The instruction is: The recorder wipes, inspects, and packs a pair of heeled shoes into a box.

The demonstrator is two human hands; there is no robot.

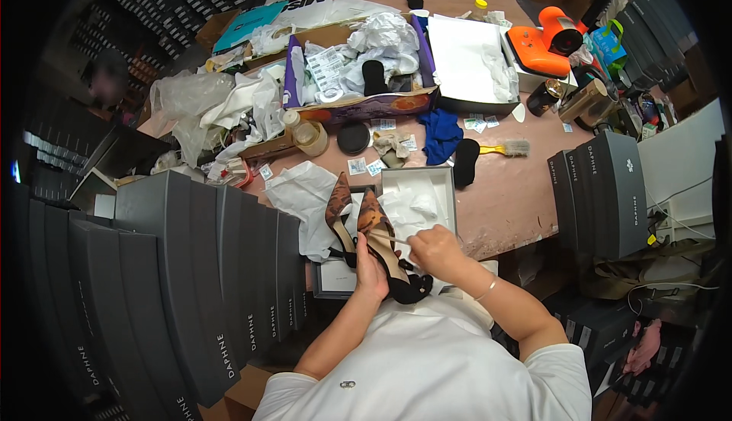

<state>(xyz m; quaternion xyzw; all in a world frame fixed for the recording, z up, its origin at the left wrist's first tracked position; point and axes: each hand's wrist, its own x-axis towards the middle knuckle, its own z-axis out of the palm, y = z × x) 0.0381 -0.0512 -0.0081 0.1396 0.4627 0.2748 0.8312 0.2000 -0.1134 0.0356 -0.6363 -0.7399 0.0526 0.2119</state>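
Note:
A pointed-toe shoe [373, 212] with a brown-and-black patterned upper, beige insole and black heel part lies tilted in my left hand [371, 271], which is closed around its side. My right hand [437, 253] pinches a thin, light-coloured stick [390, 237]; its far end reaches into the shoe's opening, and its tip is hidden. The matching shoe [337, 201] rests just left of the held one, over the open shoe box [451, 206]. White tissue paper [299, 200] spreads beside and inside that box.
Tall rows of dark grey shoe boxes [179, 268] crowd the left; more boxes [610, 192] stand right. Beyond the shoes lie a yellow-handled brush [494, 149], blue cloth [441, 133], bottle [310, 137], round black tin [353, 138], paper-filled carton [358, 107] and orange device [534, 46].

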